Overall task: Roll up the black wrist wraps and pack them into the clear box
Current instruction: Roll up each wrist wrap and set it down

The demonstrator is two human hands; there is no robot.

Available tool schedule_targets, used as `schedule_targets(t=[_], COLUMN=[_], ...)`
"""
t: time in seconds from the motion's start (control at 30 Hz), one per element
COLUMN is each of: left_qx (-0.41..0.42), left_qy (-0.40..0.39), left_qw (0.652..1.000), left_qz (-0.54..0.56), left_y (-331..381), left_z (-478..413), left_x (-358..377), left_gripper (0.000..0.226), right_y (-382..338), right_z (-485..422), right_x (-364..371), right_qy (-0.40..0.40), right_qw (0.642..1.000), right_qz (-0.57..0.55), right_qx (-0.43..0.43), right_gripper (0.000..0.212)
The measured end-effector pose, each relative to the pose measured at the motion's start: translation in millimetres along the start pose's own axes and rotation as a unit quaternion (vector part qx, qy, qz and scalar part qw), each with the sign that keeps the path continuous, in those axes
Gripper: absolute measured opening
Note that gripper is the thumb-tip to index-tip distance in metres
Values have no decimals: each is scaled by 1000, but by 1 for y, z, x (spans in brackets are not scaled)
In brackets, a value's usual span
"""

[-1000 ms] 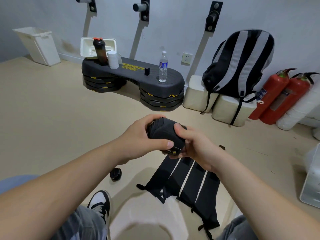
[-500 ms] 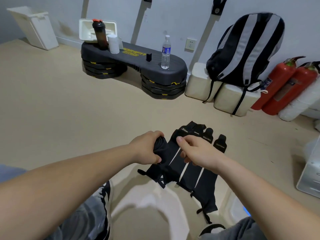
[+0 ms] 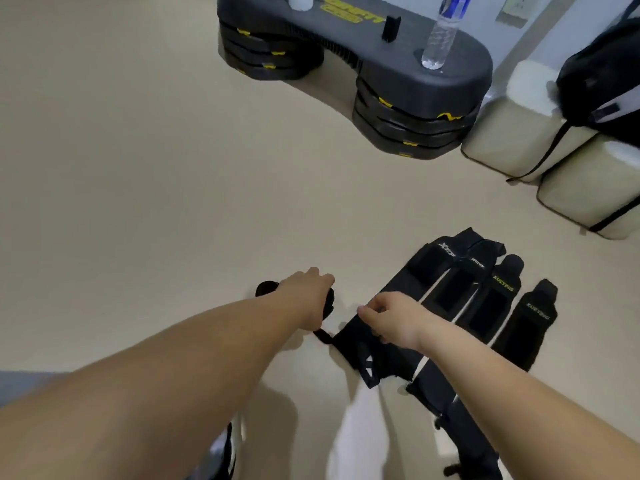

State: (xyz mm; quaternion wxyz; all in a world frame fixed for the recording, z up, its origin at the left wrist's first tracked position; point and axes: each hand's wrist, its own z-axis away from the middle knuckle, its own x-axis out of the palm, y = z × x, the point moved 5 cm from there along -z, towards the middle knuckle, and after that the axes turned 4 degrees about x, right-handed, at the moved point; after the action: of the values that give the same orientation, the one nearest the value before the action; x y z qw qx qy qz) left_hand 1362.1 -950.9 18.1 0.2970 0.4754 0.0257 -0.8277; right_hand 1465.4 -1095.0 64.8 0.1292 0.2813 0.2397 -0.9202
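Far ahead of my left grip (image 3: 304,296) I see a black step platform (image 3: 398,60) with yellow lettering, raised on stacked risers at both ends. A clear water bottle (image 3: 440,36) stands upright on its right end, with a small black block (image 3: 391,27) just left of it. Ahead and right of my right grip (image 3: 394,320), two cream blocks (image 3: 512,133) sit on the beige floor (image 3: 138,168). A black-and-grey backpack (image 3: 602,84) rests on them, straps hanging down their fronts.
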Motion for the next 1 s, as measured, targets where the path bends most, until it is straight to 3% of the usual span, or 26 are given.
schedule_targets(t=[0.1, 0.2, 0.37, 0.47, 0.57, 0.73, 0.87, 1.0], left_qx=[-14, -20, -55, 4, 102, 8, -72, -132], left_qy=[11, 4, -32, 31, 64, -60, -53, -17], left_qw=[1000, 999, 994, 991, 991, 991, 986, 984], left_qz=[-16, -47, -88, -131, -50, 119, 142, 119], left_y=[-19, -32, -37, -17, 24, 48, 42, 56], left_z=[-22, -36, -48, -52, -54, -62, -72, -82], left_x=[16, 31, 48, 47, 51, 102, 119, 125], left_gripper=[49, 63, 70, 63, 42, 32, 45, 66], right_y=[6, 16, 50, 75, 107, 142, 153, 164], right_z=[-33, -54, -70, -69, -68, -66, -60, -59], right_x=[23, 43, 61, 62, 70, 101, 107, 98], right_qy=[4, 12, 22, 43, 51, -32, -54, -51], right_qw=[996, 988, 977, 980, 987, 996, 993, 989], right_qz=[-86, -151, -200, -168, -97, 8, -49, -45], right_qx=[22, 36, 78, 95, 116, 79, 96, 128], right_gripper=[31, 27, 37, 38, 27, 47, 60, 53])
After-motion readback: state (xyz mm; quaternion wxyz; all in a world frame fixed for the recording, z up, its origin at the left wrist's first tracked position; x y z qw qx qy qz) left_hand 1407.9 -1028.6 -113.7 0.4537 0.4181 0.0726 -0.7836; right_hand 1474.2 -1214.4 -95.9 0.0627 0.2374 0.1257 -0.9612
